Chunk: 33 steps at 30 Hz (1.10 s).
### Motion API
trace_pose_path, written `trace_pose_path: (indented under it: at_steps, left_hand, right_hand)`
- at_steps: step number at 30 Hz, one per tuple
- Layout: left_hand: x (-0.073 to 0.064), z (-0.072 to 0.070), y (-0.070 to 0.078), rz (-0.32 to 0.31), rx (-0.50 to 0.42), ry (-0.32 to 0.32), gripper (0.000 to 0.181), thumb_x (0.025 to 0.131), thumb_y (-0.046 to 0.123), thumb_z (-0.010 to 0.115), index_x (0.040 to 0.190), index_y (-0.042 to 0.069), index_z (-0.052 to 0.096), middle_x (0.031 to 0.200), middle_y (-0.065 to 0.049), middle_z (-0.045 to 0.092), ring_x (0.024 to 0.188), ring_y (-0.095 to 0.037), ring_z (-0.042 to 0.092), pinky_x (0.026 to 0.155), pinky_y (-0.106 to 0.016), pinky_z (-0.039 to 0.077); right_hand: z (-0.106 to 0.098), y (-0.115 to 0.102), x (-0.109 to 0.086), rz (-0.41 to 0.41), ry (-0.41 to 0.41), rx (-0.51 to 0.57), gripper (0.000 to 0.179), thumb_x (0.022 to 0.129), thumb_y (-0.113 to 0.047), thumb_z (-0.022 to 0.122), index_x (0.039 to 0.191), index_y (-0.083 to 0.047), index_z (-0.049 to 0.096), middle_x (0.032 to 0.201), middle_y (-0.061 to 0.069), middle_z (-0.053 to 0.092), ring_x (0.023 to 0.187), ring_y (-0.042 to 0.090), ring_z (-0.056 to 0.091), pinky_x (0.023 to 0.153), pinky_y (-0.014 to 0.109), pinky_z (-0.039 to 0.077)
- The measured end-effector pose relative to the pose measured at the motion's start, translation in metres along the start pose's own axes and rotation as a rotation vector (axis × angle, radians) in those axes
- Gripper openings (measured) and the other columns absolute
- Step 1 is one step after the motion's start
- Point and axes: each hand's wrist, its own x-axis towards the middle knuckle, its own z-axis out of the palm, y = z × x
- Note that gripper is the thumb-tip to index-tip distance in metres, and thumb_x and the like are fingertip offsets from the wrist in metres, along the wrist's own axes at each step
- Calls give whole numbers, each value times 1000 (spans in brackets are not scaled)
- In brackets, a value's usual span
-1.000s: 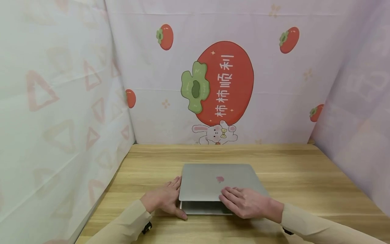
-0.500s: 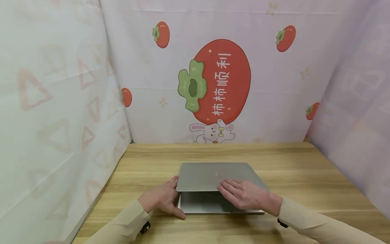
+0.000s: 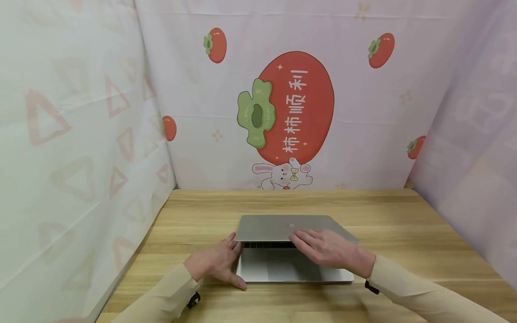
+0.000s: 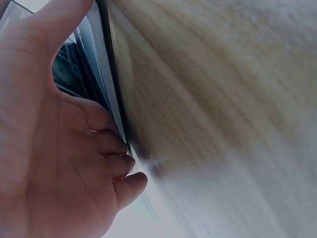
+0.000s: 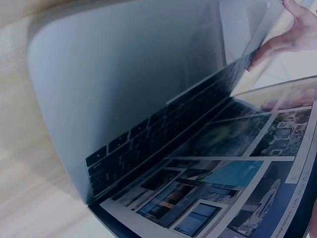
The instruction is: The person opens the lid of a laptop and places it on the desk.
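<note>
On the wooden table sits a silver laptop [image 3: 258, 265], its lid [image 3: 264, 227] partly raised with the keyboard's upper keys showing. My right hand [image 3: 333, 250] holds the lid's front edge, fingers lying over the outer face; its thumb is hidden. Along the base's left side rests my left hand [image 3: 216, 262], thumb at the front corner. The left wrist view shows its fingers [image 4: 116, 166] against the laptop's edge [image 4: 101, 62]. Seen under the lid in the right wrist view are the lit screen [image 5: 198, 198] with pictures and the black keyboard [image 5: 153, 129].
The light wooden table [image 3: 404, 237] extends around the laptop. A white cloth [image 3: 194, 148] printed with persimmons hangs behind it, and similar cloth walls [image 3: 81, 157] stand at left and right.
The right hand has lifted the lid's front edge up and back, widening the gap and uncovering keys and touchpad. The left hand stays at the base's left side.
</note>
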Motion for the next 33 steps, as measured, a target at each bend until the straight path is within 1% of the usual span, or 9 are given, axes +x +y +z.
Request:
trace_pose_path:
  at_steps: [6,13,20,21,24,25,27,29,33]
  left_hand:
    - [3,2,-1,-6,33,-16,123,71,82,61,153,-3,26,160,-23,23,151,-38,17,122,-44,25]
    - [2,1,1,-4,26,-24,123,72,80,61,153,-4,22,162,-25,13,152,-37,15,123,-44,23]
    - [2,0,1,-9,20,-39,123,72,80,61,154,-3,22,163,-24,13,152,-37,14,123,-45,23]
    - [3,1,1,-11,19,-42,123,72,81,61,154,-3,22,163,-24,13,152,-37,14,123,-45,23]
    - [3,0,2,-17,16,-50,124,72,81,61,154,-3,21,163,-23,12,152,-36,13,123,-45,22]
    - [4,0,2,-19,18,-52,124,72,81,61,154,-3,21,163,-23,12,152,-36,13,123,-44,21]
    - [4,0,2,-22,17,-54,124,71,81,61,154,-3,21,163,-23,12,152,-36,13,123,-44,21]
    - [4,-1,2,-22,25,-55,124,72,81,61,154,-3,21,163,-24,12,152,-36,13,124,-44,21]
    - [5,-1,2,-30,31,-60,125,71,82,61,154,-3,22,163,-23,12,152,-35,13,124,-43,20]
  right_hand:
    - [-1,7,4,45,-30,25,50,107,-3,13,117,1,62,104,10,73,90,16,73,68,26,60]
    - [-2,18,8,86,-31,65,51,107,-4,12,117,3,61,105,12,73,90,18,73,69,28,60]
    - [-7,24,12,165,-125,132,56,107,-10,7,123,2,59,112,12,71,95,19,72,70,29,60]
    - [-8,25,13,175,-141,140,51,107,-10,12,123,2,58,112,11,71,94,19,72,69,29,60]
    - [-9,28,16,202,-180,154,27,103,-4,41,123,0,58,111,10,71,93,18,72,68,28,59]
    - [-10,29,17,213,-191,158,25,99,-3,51,123,0,58,110,9,72,92,18,72,68,27,59]
    - [-10,32,20,240,-212,170,36,88,-2,68,122,-2,59,108,8,72,91,17,72,68,27,59]
    - [-11,35,21,267,-232,182,44,82,-2,74,122,-2,59,108,8,72,92,17,72,70,28,60]
    - [-10,42,25,323,-245,221,45,81,-3,76,123,-3,58,109,8,73,86,16,72,70,27,60]
